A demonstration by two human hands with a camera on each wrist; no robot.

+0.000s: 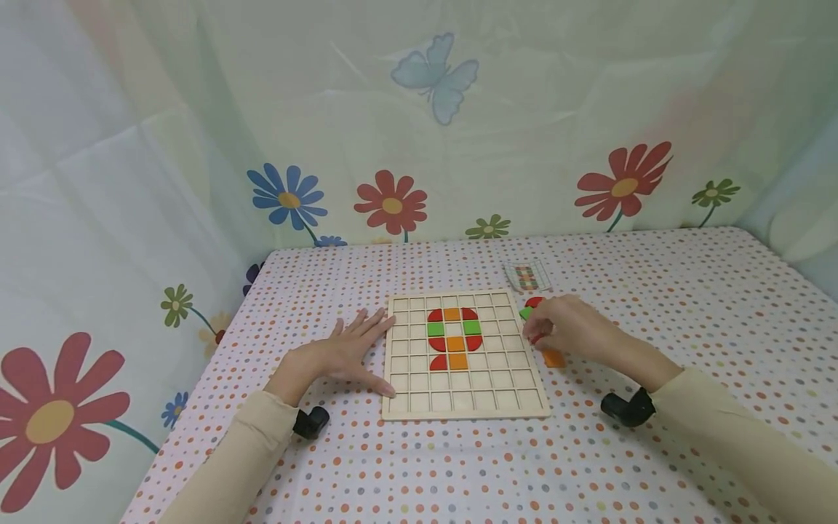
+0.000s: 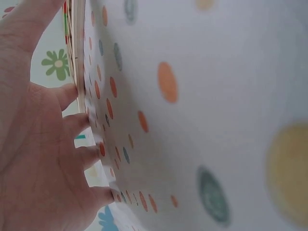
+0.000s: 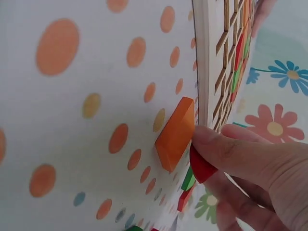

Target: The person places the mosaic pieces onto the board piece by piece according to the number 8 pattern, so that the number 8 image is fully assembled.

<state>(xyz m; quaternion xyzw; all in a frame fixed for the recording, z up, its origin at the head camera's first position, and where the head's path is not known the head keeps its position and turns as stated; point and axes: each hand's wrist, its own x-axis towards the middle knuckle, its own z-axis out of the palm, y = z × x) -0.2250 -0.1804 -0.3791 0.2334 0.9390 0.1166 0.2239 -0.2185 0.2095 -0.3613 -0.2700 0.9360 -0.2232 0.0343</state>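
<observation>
A wooden grid board [image 1: 419, 402] lies on the table with red, orange and green tiles [image 1: 455, 343] set in its middle cells. My left hand [image 1: 347, 355] rests with fingers spread along the board's left side, its thumb and index fingertip at the frame. Just past the right edge, my right hand [image 1: 576, 331] pinches a red tile [image 3: 202, 166] with a rounded side between thumb and fingers. An orange square tile [image 3: 177, 132] lies on the cloth beside that hand. Beyond the fingers are a loose green tile [image 1: 525, 313] and another red tile [image 1: 534, 301].
A small printed card [image 1: 527, 276] with a coloured grid pattern lies behind the board, to the right. Dotted cloth [image 1: 419, 473] covers the table. A flowered curtain [image 1: 524, 145] hangs at the back and sides.
</observation>
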